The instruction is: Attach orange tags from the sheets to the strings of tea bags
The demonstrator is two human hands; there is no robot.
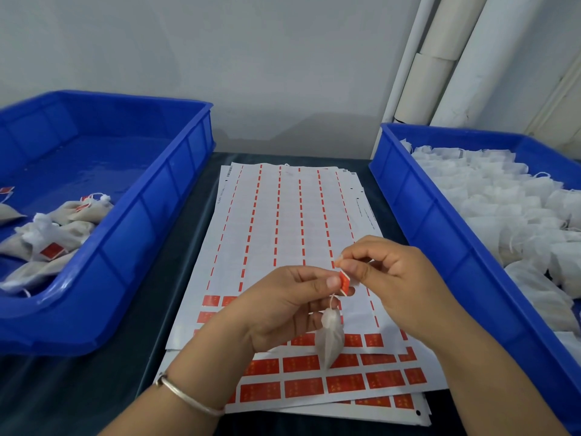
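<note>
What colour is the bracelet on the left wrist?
Silver, a thin metallic band on the wrist behind the left hand; it shows in the head view.

I hold a small orange tag [345, 285] folded on the string [332, 301] of a white tea bag [330, 339], which hangs tilted below my fingers over the near part of the sheets [283, 215]. The sheets lie stacked in the middle between the two bins, the top one mostly stripped to thin orange dashes with full orange tags left only in its near rows. Tagged tea bags [53, 234] lie in the near corner of the left blue bin [151, 196], and untagged white tea bags [503, 209] fill the right blue bin [418, 196].
</note>
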